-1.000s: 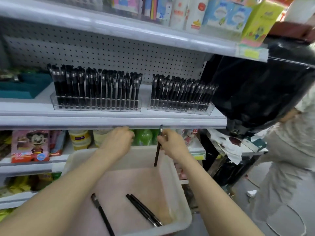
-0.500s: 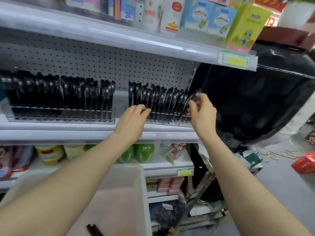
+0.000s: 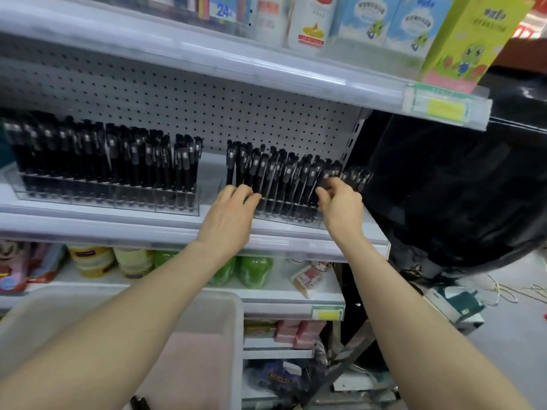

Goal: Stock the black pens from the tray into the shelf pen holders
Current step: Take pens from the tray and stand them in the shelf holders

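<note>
Clear holder (image 3: pixel 285 213) packed with black pens (image 3: pixel 278 173); left hand (image 3: pixel 232 213) lightly touches it, right hand (image 3: pixel 340 204) pinches pen (image 3: pixel 328 174).

Looking like a retail shop: pegboard-backed shelving (image 3: pixel 118 226) carrying yellow price labels (image 3: pixel 442 109), boxed goods (image 3: pixel 470 39) sitting above, black pens (image 3: pixel 133 161) standing in 2 clear display holders (image 3: pixel 118 198).

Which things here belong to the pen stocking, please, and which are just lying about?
Job: right hand, pen, left hand, right holder, left holder, tray.
Lying about: green bottles, jars, yellow box, black plastic.
</note>
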The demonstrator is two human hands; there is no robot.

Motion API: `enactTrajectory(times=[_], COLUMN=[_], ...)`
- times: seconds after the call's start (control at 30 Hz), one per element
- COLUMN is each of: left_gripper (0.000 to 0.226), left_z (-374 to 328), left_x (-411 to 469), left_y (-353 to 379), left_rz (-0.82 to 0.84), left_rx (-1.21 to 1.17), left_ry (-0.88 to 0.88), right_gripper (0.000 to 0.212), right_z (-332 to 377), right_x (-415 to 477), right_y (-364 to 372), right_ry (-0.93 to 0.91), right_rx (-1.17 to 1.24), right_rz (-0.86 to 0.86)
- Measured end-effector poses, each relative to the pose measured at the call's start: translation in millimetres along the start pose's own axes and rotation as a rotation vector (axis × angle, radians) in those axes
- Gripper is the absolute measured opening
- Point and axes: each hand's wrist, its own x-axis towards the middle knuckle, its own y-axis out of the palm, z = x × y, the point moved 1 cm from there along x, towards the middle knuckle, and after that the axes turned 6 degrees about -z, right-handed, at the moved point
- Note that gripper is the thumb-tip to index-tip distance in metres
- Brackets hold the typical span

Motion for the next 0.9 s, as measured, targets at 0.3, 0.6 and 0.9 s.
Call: enactTrajectory(times=[0.3, 0.6, 0.9], left_gripper=[0.051, 0.058, 0.049], left_z=[-0.5, 0.9, 39.8], left_x=[-2.0, -4.8, -56.2], left_y=[-4.1, -6.2, -38.4], left_rz=[0.035, 0.043, 0.008], left_rx=[-0.002, -0.02, -0.103], left_ry=[-0.012, 0.009, 0.028], right_gripper=[0.024, 0.026, 0.034], right_z=[-7.3, -3.1, 23.0], right_x=[-7.4, -11.0, -69.4], right_y=[12.5, 10.7, 16.3], right_ry=[0.0, 0.036, 0.096], right_rx=[-0.045, -0.028, 0.168], right_rz=[-0.032, -0.027, -0.164])
